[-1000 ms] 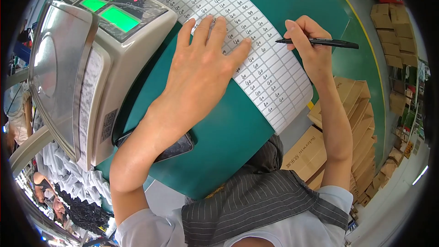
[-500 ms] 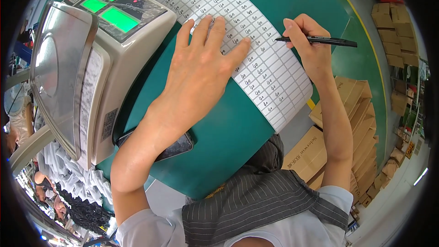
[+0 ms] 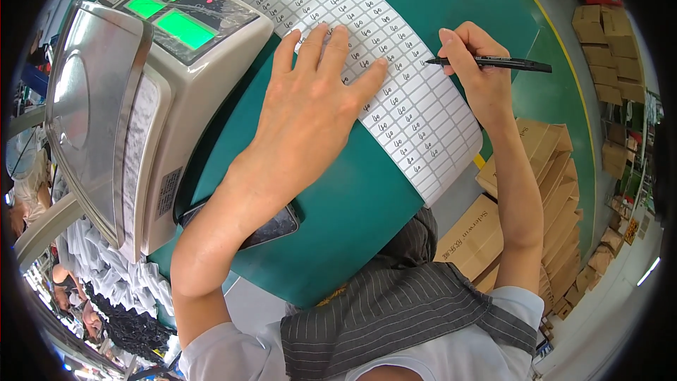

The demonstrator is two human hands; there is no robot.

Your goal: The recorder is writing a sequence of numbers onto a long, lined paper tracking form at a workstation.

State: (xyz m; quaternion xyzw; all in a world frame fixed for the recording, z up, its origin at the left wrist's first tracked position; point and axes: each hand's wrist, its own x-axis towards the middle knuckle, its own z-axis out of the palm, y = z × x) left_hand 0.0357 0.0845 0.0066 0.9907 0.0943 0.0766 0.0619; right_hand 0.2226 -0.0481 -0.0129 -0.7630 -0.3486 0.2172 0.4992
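Observation:
A long white sheet of small blank-celled labels (image 3: pixel 441 144) lies across the green table, many of its cells filled with handwritten marks. My left hand (image 3: pixel 310 92) rests flat on the sheet with its fingers spread. Between the thumb and fingers of my right hand (image 3: pixel 482 74) is a black pen (image 3: pixel 518 64), its tip at a label near the sheet's right edge. The fingertips of this hand are partly hidden behind the thumb.
A weighing scale (image 3: pixel 211 63) with green lit displays and a metal pan stands at the left. A dark phone (image 3: pixel 275 229) lies under my left forearm. Flattened cardboard boxes (image 3: pixel 465 240) lean at the lower right. The green tabletop (image 3: pixel 338 233) ends near my body.
Almost nothing differs. The pen and my right hand have shifted very slightly; my left hand stays on the sheet.

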